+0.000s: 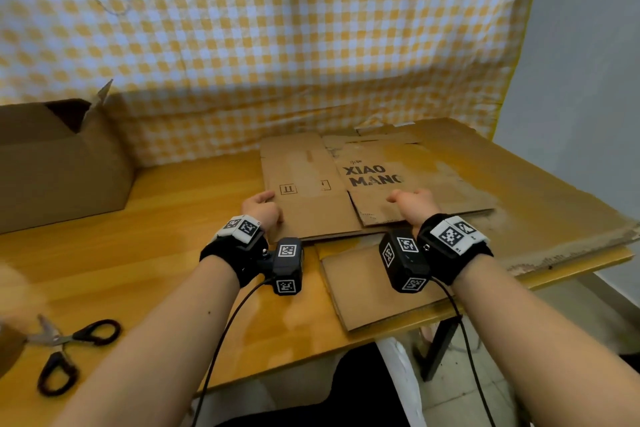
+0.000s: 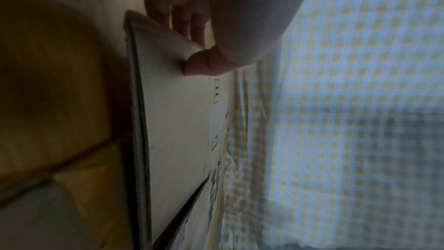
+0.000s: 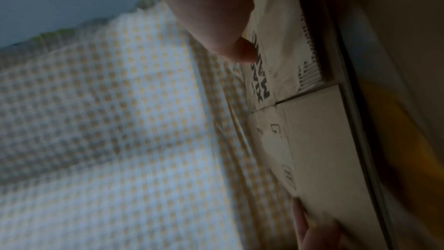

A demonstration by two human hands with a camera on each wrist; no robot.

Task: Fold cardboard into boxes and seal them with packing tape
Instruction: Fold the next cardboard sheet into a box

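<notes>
A flattened brown cardboard box (image 1: 311,184) printed "XIAO MANG" lies on a bigger cardboard sheet on the yellow wooden table (image 1: 156,218). My left hand (image 1: 261,206) grips its left edge. In the left wrist view the thumb (image 2: 199,62) presses on top of the cardboard (image 2: 177,121) while the fingers (image 2: 192,24) curl underneath. My right hand (image 1: 412,203) holds the near edge of the printed panel, fingers curled. Its thumb (image 3: 240,51) lies on the cardboard (image 3: 324,140) by the lettering; its other fingers are hidden.
An open cardboard box (image 1: 59,163) stands at the table's back left. Black-handled scissors (image 1: 69,343) lie at the near left beside a blurred brown thing. A smaller cardboard piece (image 1: 363,288) lies near the front edge. The large sheet (image 1: 519,191) overhangs right. Checked cloth (image 1: 277,45) hangs behind.
</notes>
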